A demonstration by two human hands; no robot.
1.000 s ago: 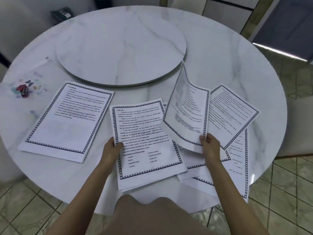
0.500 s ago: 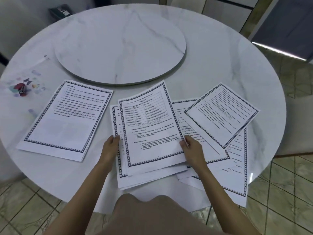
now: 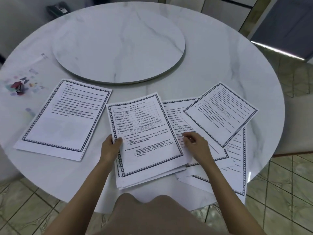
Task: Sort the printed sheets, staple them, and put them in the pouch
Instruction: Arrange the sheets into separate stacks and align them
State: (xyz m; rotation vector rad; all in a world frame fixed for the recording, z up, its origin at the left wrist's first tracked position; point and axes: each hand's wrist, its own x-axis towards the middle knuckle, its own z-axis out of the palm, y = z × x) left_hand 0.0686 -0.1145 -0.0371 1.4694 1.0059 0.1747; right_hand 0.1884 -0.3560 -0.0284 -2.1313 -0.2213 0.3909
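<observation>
Sorting step: left hand [image 3: 111, 146] pinches the middle stack [image 3: 145, 133] at its nine-o'clock edge. The right hand [image 3: 197, 144], fingers curled, touches the loose sheets [image 3: 220, 116] at three o'clock, its grip unclear. The next move probably calls for lifting one sheet.

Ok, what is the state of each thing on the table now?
Middle stack, flat, edges uneven.
Left stack, flat, untouched.
Right pile, fanned, overlapping.
Left hand, grips the middle stack's left edge.
Right hand, curled fingers rest on the right pile; grip unclear.
Small red object, lying far left, untouched.
</observation>
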